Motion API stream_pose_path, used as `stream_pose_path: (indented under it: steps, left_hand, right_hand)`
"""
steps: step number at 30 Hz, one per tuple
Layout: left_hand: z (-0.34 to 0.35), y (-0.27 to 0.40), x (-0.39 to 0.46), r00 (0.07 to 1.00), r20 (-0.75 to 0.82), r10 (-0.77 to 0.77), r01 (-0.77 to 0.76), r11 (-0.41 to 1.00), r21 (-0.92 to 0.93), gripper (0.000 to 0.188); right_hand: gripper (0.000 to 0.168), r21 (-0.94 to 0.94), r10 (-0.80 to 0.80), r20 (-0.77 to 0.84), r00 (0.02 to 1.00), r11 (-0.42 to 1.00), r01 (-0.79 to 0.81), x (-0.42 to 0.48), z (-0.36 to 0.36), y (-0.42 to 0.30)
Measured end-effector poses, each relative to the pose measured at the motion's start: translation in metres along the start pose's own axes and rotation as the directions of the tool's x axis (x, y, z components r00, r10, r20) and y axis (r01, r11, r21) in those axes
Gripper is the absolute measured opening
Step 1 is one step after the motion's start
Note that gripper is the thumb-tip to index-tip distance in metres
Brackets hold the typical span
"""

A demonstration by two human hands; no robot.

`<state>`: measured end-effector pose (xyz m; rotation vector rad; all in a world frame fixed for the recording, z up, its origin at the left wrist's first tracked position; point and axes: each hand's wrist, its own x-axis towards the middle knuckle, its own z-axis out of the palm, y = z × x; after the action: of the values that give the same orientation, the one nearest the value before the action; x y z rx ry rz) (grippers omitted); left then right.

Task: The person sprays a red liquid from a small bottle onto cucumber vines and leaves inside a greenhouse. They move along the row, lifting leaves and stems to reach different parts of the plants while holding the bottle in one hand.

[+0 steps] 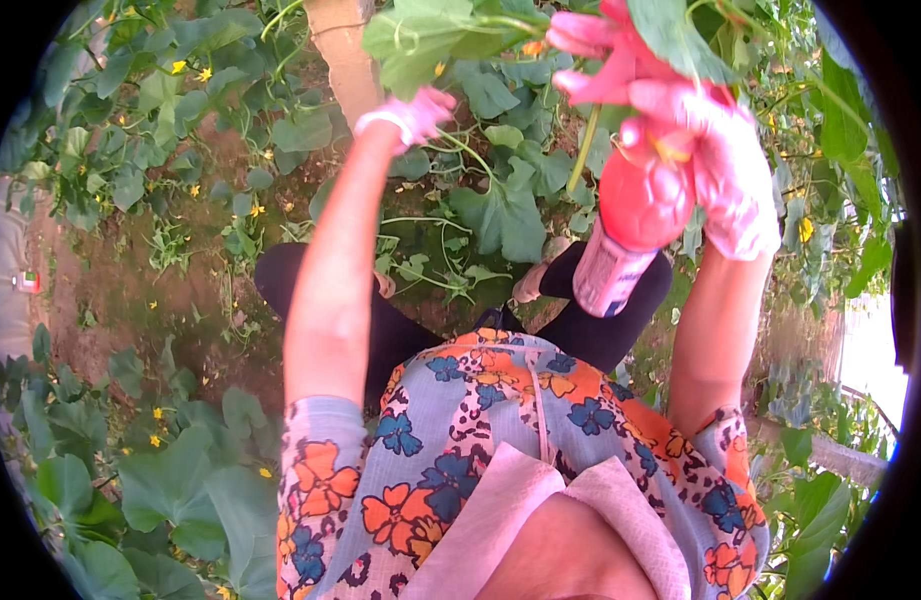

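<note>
My right hand (730, 165), in a thin pinkish glove, is closed around the upper end of a plastic bottle (648, 199). Its upper part looks red, and a label with writing wraps the lower part, over my right knee. Bright pink-red material (618, 64) shows beside the fingers; leaves partly cover it, and its nature is unclear. My left hand (419, 116), gloved in pink with a white cuff, is blurred among vine stems below a broad green leaf (423, 45). Whether it grips anything cannot be told.
Leafy vines with yellow flowers (258, 211) spread over the soil around my feet. A pale post or strip (348, 67) stands beyond my left hand. Large leaves (175, 487) lie at the lower left. A small red and white object (28, 282) is at the far left.
</note>
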<state>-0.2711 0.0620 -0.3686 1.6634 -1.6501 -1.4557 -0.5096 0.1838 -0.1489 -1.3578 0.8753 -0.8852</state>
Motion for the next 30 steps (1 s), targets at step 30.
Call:
stream_pose_path:
  steps: [30]
  left_hand:
    - [0.104,-0.029,0.057,0.777,-0.519,-0.355,-0.589,-0.119,-0.799,0.019]
  right_hand:
    - [0.043,-0.045,-0.092,-0.273,0.958,0.996,0.083,-0.005,-0.025,0.021]
